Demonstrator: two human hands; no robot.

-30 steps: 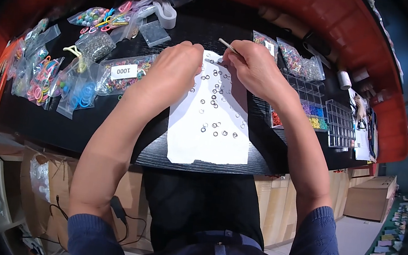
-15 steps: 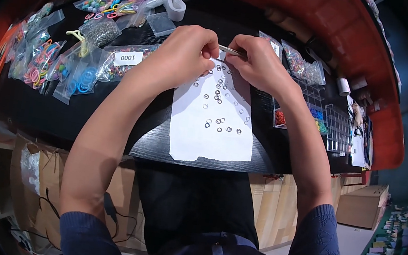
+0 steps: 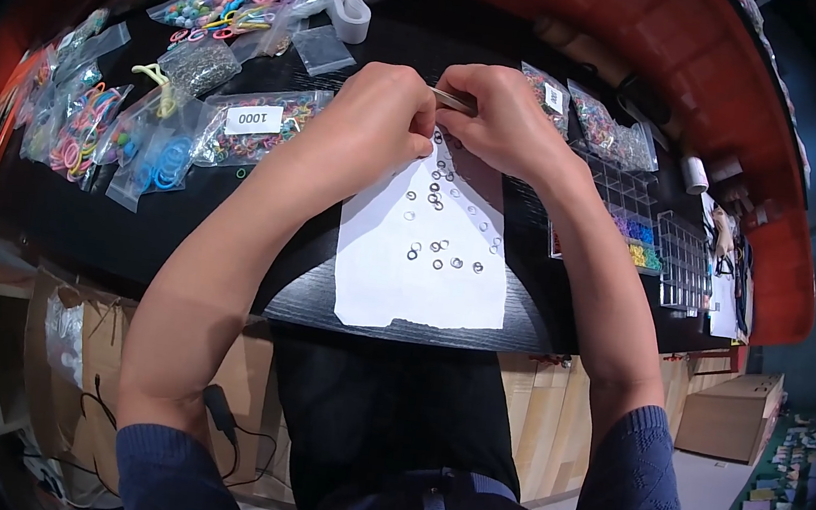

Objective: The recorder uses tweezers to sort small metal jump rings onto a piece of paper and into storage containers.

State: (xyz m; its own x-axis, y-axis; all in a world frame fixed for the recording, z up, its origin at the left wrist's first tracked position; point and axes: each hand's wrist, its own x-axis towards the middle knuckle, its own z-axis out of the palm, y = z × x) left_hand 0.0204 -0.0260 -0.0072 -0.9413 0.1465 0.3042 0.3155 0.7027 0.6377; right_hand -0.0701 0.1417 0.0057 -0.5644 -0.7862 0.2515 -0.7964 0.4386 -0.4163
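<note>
Both hands meet over the far end of a white sheet of paper (image 3: 385, 283) on the black table. My right hand (image 3: 506, 120) is closed around a slender metal tool (image 3: 454, 101) that resembles tweezers. It points left, toward my other hand. My left hand (image 3: 383, 116) is closed in a pinch close beside the tool's end; whatever its fingertips hold is hidden. Small metal rings (image 3: 435, 200), dark and silvery, lie scattered over the paper, with several more (image 3: 456, 263) nearer its front edge.
To the left lie clear bags of colourful beads (image 3: 253, 132) and blue rings (image 3: 169, 162), with a roll of white strip (image 3: 347, 16) behind. Bead bags (image 3: 609, 127), a divided clear box (image 3: 645, 252) and an open compartment tray (image 3: 678, 271) stand right. A red rim (image 3: 745, 122) borders the table.
My left hand has shifted slightly right and down, and now covers more of the tool's end. My right hand has moved a little left. The view has shifted slightly.
</note>
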